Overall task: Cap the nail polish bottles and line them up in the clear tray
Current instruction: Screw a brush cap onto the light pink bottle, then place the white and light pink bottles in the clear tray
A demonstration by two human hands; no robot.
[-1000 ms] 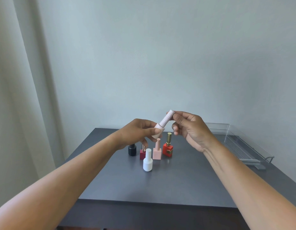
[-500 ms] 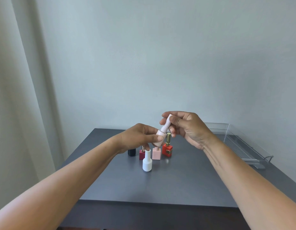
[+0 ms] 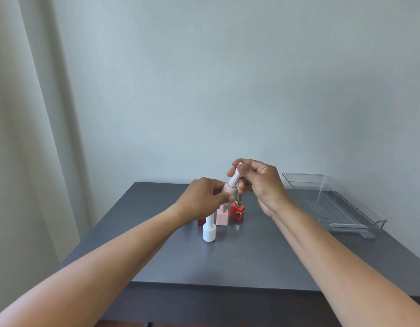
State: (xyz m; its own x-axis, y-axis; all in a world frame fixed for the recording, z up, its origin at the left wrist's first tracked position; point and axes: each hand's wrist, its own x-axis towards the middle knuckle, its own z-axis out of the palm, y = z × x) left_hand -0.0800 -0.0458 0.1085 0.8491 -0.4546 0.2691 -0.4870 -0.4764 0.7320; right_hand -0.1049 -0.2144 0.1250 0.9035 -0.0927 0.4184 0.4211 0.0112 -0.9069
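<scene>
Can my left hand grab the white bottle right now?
Probably not yet: the left hand is holding the pale pink bottle. Once freed, the white bottle stands just below it with nothing in front.

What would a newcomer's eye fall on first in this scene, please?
The two hands meet in mid-air: the left hand holds a pale pink bottle while the right hand pinches its ribbed cap. Just below them a white bottle and a red bottle stand among others on the grey table. A clear tray sits at the far right.
</scene>
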